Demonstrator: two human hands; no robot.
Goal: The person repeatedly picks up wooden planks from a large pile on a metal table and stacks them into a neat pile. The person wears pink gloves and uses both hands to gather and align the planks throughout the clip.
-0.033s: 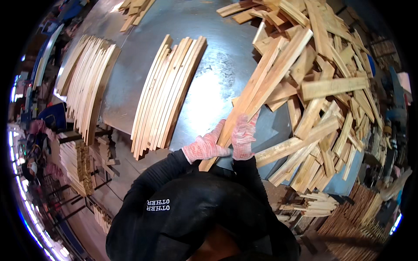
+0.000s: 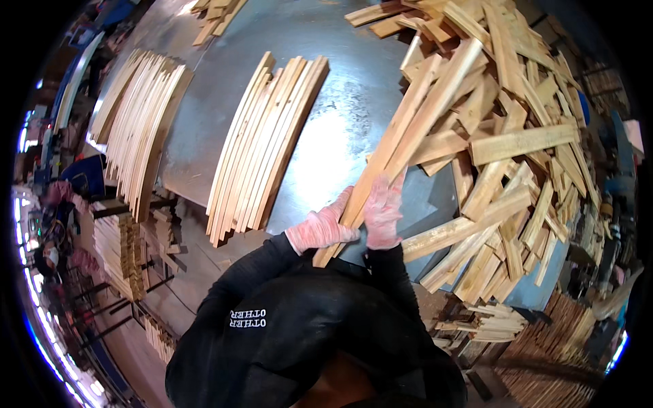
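Flagging risks around the two long boards, slanting from lower centre to upper right of the frame. We read the left hand as grasping their near end, thumb across the top; the right hand is against the right edge, but we can't tell how firmly it grips. Main worry: the far ends overlap the loose pile at right, so a tug or twist could drag other pieces along and start a slide. If the hold is slack, one board could slip off its neighbour. A wide swing leftward could knock the row of strips at centre out of line. Near end sits by the lower edge of the metal table, so losing it could mean a drop.
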